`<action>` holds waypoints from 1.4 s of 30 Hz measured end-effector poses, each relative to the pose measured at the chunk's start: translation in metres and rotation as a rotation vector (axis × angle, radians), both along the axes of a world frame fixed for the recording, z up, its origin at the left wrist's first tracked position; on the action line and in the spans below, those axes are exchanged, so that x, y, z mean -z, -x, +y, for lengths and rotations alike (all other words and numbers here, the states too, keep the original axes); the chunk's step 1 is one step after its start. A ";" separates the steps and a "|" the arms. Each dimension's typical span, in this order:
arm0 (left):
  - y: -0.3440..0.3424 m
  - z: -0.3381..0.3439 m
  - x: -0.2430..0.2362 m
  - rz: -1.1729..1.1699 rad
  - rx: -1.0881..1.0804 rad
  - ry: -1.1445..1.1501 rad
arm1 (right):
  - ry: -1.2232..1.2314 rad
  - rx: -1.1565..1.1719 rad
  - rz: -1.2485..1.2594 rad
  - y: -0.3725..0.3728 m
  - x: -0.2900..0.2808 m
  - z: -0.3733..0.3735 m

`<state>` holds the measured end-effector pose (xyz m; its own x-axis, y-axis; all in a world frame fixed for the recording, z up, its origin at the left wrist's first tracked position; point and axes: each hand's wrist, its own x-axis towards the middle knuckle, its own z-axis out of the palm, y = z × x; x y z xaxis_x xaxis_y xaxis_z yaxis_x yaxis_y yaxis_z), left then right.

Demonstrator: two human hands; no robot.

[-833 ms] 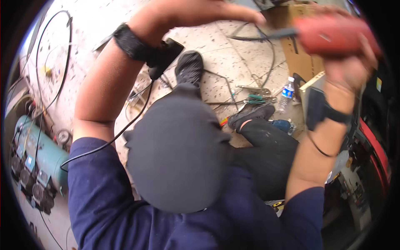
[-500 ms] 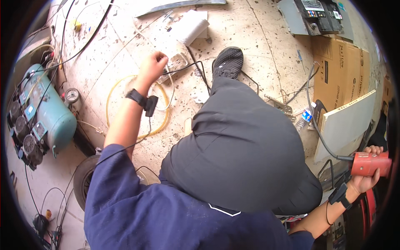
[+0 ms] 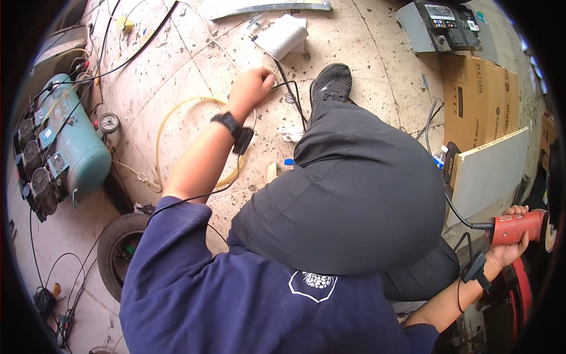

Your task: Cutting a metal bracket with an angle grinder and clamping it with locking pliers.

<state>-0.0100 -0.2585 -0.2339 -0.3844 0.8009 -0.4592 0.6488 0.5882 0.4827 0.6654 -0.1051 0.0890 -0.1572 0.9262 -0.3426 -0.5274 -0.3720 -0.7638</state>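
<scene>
My right hand point(image 3: 512, 243) is wrapped around the body of a red angle grinder point(image 3: 514, 229) at the far right. Its disc point(image 3: 550, 232) faces the dark right rim, and a grey cord point(image 3: 463, 219) runs from its rear end. My left hand point(image 3: 252, 89) is over the tiled floor, fingers curled in and partly hidden from above. A black cable point(image 3: 287, 82) comes out beside those fingers; what they hold, if anything, is hidden. Close by, a white cord point(image 3: 223, 48) leads up the floor, and a yellow hose point(image 3: 158, 138) lies coiled under my forearm.
A teal air compressor point(image 3: 88, 162) stands at the left, above a small tyre point(image 3: 112, 253). A white wrapped bundle point(image 3: 283, 36) lies ahead. At the right are a car battery point(image 3: 451, 26), a cardboard box point(image 3: 480, 100) and a leaning white board point(image 3: 492, 174). Cables point(image 3: 73, 295) trail at lower left.
My left hand has moved right, over the spot where a white socket block showed before. My right hand has shifted slightly left and up with the angle grinder, whose disc now shows.
</scene>
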 end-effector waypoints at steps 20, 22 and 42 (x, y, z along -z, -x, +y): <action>0.076 0.148 0.197 -0.251 -0.603 -0.264 | 0.062 0.110 -0.040 0.003 0.009 -0.003; 0.076 0.160 0.196 -0.211 -0.582 -0.242 | 0.057 0.130 -0.062 0.013 0.008 -0.002; 0.086 0.019 0.031 -0.068 0.052 0.373 | -0.075 -0.037 -0.091 0.013 -0.009 0.005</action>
